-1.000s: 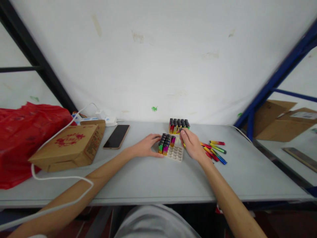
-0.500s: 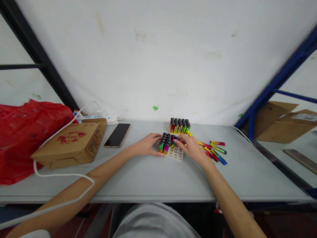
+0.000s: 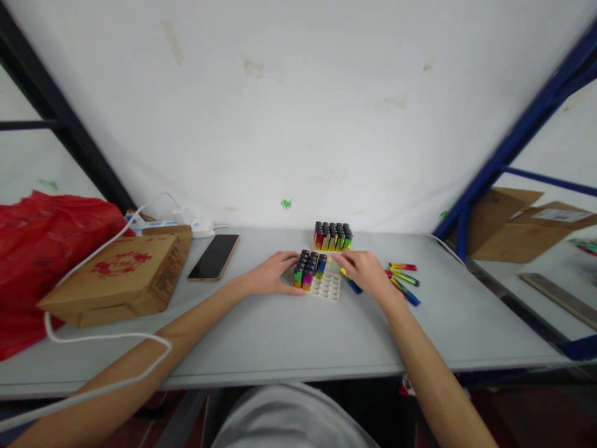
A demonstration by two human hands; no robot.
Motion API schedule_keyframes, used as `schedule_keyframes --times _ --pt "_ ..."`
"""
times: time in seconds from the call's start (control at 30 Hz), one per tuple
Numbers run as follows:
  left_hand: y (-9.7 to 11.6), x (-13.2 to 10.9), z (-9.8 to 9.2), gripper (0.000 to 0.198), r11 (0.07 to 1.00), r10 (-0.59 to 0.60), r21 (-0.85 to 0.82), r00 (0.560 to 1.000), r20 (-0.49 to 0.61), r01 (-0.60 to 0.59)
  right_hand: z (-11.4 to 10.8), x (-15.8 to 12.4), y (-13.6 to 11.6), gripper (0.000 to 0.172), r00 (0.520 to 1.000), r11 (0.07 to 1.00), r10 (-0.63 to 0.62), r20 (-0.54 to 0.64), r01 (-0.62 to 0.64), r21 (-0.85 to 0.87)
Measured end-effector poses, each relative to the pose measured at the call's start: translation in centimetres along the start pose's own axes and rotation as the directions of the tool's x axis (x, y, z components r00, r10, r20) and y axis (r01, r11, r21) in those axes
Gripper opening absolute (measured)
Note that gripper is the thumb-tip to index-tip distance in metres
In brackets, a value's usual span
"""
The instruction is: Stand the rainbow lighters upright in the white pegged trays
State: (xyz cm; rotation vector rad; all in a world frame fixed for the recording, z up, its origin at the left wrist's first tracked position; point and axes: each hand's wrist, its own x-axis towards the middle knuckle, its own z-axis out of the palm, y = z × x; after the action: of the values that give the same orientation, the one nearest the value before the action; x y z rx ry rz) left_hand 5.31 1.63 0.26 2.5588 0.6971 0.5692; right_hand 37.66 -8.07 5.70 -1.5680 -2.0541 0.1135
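A white tray [image 3: 329, 287] with round sockets lies on the grey table [image 3: 289, 330], its left part filled with upright multicoloured lighters [image 3: 308, 269]. My left hand [image 3: 272, 274] rests flat against the tray's left side, touching those lighters. My right hand [image 3: 366, 274] sits at the tray's right edge with its fingers closed on a blue and yellow lighter [image 3: 351, 283]. Several loose lighters [image 3: 403, 281] lie on the table just right of that hand. A second, full block of lighters [image 3: 333, 236] stands behind the tray.
A cardboard box [image 3: 122, 279] and a red plastic bag [image 3: 32, 249] sit at the left. A black phone [image 3: 213, 256] lies beside the box. A white cable [image 3: 107, 339] crosses my left arm. Blue shelving [image 3: 485, 180] with cartons stands at the right.
My right hand has pulled back from the lighters in the tray to its right edge and now grips a loose lighter. My left hand has stayed beside the tray.
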Motion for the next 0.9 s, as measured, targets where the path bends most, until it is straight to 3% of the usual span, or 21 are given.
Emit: schedule_keyframes --times 0.1,0.17,0.27,0.43,0.57,0.7,0.9 --pt "0.0 0.0 0.0 0.104 1.000 -0.006 -0.002 1.000 0.008 0.006 -1.9 -0.5 3.5 0.054 0.994 0.995 0.089 -0.059 -0.091 -0.033" --pt "-0.1 0.0 0.0 0.104 1.000 -0.005 0.001 1.000 0.005 0.005 -2.8 -0.7 6.0 0.038 0.985 0.983 0.159 -0.071 -0.164 -0.080" --pt "-0.3 0.0 0.1 0.104 1.000 0.000 0.013 1.000 -0.003 0.000 -3.4 -1.1 8.7 0.019 0.954 0.941 0.297 0.028 -0.288 -0.177" --pt "-0.4 0.0 0.2 0.103 1.000 0.011 0.009 1.000 -0.015 -0.011 -3.9 -1.6 10.3 0.022 0.930 0.938 0.329 0.162 -0.300 -0.175" --pt "-0.2 0.0 0.1 0.103 1.000 0.006 0.017 1.000 0.000 -0.006 -3.7 -1.7 10.6 0.012 0.929 0.946 0.311 0.200 -0.284 -0.154" --pt "0.0 0.0 0.0 0.104 1.000 -0.002 0.018 1.000 -0.001 0.002 -2.8 -1.6 10.5 0.010 0.942 0.938 0.328 0.067 -0.316 -0.140" --pt "0.1 0.0 0.0 0.103 1.000 0.006 -0.009 1.000 -0.015 -0.006 -1.7 -1.1 9.0 0.045 0.949 0.973 0.219 -0.229 -0.231 -0.025"
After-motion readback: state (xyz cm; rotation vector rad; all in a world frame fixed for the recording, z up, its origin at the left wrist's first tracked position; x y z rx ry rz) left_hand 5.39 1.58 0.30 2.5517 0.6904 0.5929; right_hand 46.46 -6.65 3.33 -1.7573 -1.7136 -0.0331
